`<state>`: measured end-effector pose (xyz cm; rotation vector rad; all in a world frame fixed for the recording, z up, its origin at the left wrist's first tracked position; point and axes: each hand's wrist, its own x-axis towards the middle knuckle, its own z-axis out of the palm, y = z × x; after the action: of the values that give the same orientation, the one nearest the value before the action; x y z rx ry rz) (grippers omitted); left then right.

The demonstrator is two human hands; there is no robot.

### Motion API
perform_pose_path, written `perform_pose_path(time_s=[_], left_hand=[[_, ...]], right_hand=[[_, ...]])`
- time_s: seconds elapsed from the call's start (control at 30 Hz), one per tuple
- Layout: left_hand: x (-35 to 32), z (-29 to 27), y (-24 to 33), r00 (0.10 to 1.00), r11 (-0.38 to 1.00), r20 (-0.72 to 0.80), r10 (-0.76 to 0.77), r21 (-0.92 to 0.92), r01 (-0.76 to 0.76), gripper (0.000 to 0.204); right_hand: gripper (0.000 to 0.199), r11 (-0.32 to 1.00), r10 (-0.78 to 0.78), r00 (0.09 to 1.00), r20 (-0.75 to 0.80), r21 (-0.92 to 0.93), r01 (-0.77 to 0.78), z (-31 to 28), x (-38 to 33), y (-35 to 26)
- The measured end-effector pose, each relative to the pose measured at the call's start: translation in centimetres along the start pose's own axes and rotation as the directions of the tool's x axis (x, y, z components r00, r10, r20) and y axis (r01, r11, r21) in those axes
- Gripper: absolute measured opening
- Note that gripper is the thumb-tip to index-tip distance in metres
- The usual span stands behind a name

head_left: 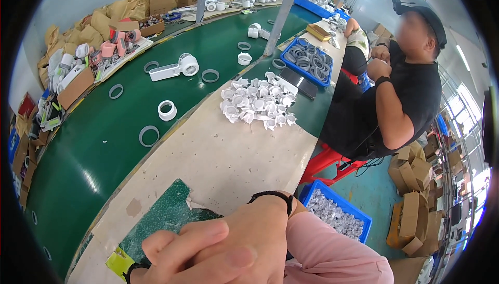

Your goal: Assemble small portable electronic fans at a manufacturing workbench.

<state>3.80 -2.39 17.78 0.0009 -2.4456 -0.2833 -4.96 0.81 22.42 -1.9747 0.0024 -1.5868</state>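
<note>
In the head view, the left hand (192, 255) lies across the right hand (262, 232) near the lower edge, its bent fingers over the other's back. Whether either grip holds anything cannot be told. Black bands circle both wrists. Just beyond, a green patch (166, 214) shows on the pale-covered surface (223, 159), with a yellow-green piece (118, 263) at its near left corner. Farther up, well apart from the hands, white plastic parts (258, 102) lie heaped beside a dark flat device (300, 84) and a blue tray (326, 82) of grey rings (310, 60). The green belt (78, 149) at left carries a white handheld fan (179, 69) and more rings. A co-worker in black (416, 86) sits at right.
</note>
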Motion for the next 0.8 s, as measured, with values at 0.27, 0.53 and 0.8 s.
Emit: perform_pose_path(time_s=[0.27,0.53,0.8], left_hand=[[1.5,0.0,0.0,0.998,0.987,-0.057,0.025,-0.159,-0.034,0.040],[2.0,-2.2,-0.6,0.993,0.975,-0.120,-0.015,-0.220,-0.012,0.043],[0.6,-8.1,-2.3,0.995,0.998,-0.082,-0.055,-0.044,0.051,0.051]], right_hand=[[0.027,0.997,0.034,0.998,0.044,-0.064,-0.031,-0.1,-0.3,-0.2],[0.020,0.976,0.214,0.969,0.121,-0.056,-0.209,-1.6,0.5,-1.5],[0.006,0.869,0.481,0.874,0.072,-0.173,-0.464,-4.7,-0.4,2.4]])
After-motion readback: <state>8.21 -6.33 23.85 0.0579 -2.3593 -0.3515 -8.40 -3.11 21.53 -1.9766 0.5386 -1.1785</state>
